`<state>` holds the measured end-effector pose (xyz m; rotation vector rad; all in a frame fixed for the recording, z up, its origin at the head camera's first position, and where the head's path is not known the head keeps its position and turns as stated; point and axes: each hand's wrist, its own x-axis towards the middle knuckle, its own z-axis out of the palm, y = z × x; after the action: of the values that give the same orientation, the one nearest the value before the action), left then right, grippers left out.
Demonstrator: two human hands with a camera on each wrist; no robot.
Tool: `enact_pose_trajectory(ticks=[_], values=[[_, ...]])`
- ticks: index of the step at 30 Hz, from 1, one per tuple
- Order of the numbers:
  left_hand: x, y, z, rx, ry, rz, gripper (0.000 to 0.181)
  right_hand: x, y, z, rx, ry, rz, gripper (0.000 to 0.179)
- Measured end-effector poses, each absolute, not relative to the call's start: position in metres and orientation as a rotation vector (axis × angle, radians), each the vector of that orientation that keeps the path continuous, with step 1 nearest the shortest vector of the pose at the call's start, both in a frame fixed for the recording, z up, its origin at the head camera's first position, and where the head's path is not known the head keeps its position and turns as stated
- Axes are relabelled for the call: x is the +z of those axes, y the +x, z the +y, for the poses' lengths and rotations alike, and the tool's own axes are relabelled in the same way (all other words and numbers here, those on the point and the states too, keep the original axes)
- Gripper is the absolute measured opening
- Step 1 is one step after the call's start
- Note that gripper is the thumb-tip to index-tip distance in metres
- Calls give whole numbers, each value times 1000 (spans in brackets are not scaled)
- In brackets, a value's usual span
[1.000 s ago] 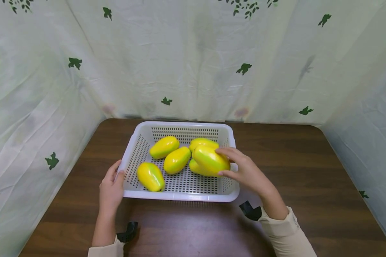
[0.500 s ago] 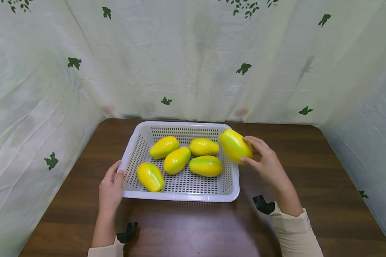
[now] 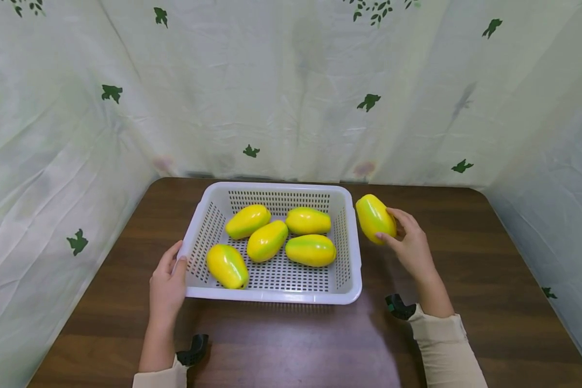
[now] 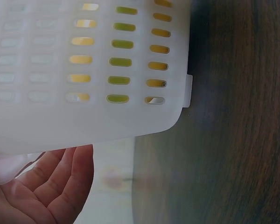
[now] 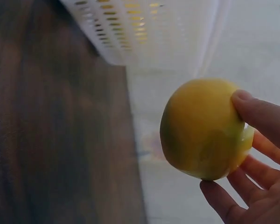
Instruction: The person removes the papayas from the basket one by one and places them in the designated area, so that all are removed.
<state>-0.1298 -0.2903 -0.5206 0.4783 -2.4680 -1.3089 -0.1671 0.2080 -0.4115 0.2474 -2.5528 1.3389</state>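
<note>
My right hand grips a glossy yellow-green mango just past the right rim of a white plastic basket. In the right wrist view the thumb presses one side of this mango and the other fingers curl under it. On the left, my left hand holds the basket's side rim, thumb on top; the left wrist view has its fingers reaching up beneath that rim. Inside the basket lie several more mangoes, including one at the front left and one at the right.
The basket stands on a dark brown wooden table, near its back edge. Pale cloth with green bird and leaf prints hangs behind and along both sides. A black wrist mount juts from the right sleeve, another from the left.
My right hand has lifted the mango from above the others and carried it right, over the basket's rim to outside it. The left hand and the basket have stayed put.
</note>
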Motion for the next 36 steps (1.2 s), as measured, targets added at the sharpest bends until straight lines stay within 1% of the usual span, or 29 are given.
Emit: enact_pose_trajectory(ticks=[9,16,27,36], values=[[-520,-129,-289,-1334,479,-2465,42,-439,-178,218,1307,124,-2632,55],[-519,-129,-289,-1335,479,-2459,41,-449,-181,221,1262,71,-2679,53],[-518,-128,-288,-1343,481,-2449,41,-454,-183,221,1268,13,-2698,55],[-516,-128,-287,-1341,479,-2449,42,-444,-180,218,1276,47,-2647,57]])
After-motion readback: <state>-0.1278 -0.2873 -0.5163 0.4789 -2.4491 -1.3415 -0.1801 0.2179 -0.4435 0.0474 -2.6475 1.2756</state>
